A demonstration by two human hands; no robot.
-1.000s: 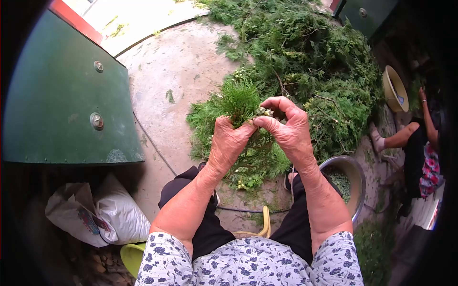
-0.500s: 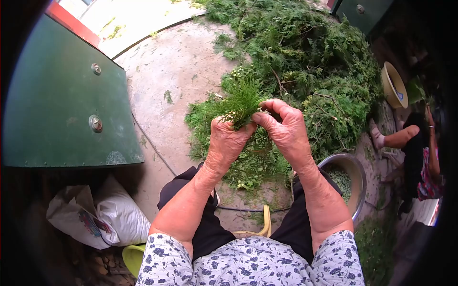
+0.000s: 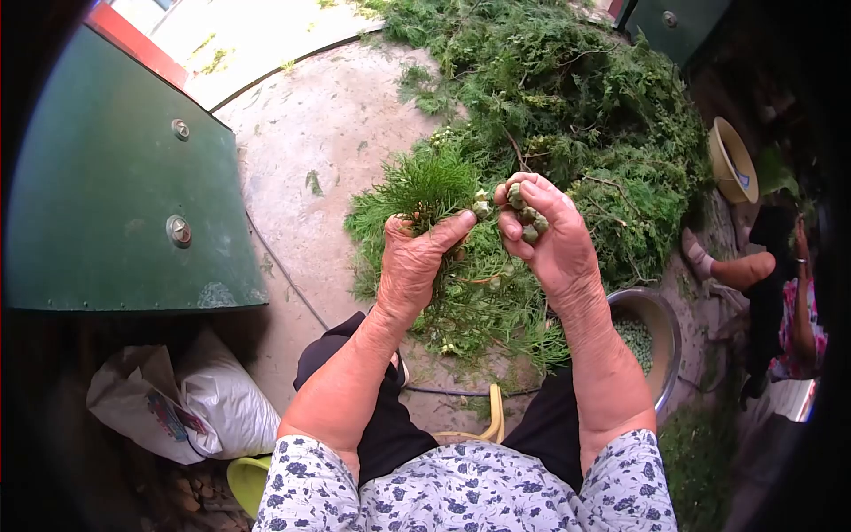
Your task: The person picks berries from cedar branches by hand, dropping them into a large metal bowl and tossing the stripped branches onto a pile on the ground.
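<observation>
My left hand [image 3: 415, 257] is closed around a leafy green conifer sprig [image 3: 430, 188], its fronds fanning out above the thumb. A pale green cone [image 3: 481, 206] sits at the sprig's right side, just past my left thumb tip. Opposite it, my right hand [image 3: 554, 230] curls its fingers over several small green cones [image 3: 528, 220] in the palm and fingertips. Between the two hands is a narrow gap. Beneath and beyond them spreads a big heap of cut conifer branches [image 3: 603, 133].
By my right knee stands a metal basin [image 3: 671, 341] holding many green cones. A yellowish basin [image 3: 731, 146] and another seated person [image 3: 784, 293] are at the right. On the left are a green metal door [image 3: 106, 195], white sacks [image 3: 222, 395] and a lime-green container [image 3: 246, 483].
My right hand has drawn away to the right from the sprig and turned, showing the cones in it. The sprig leans further left in my left hand.
</observation>
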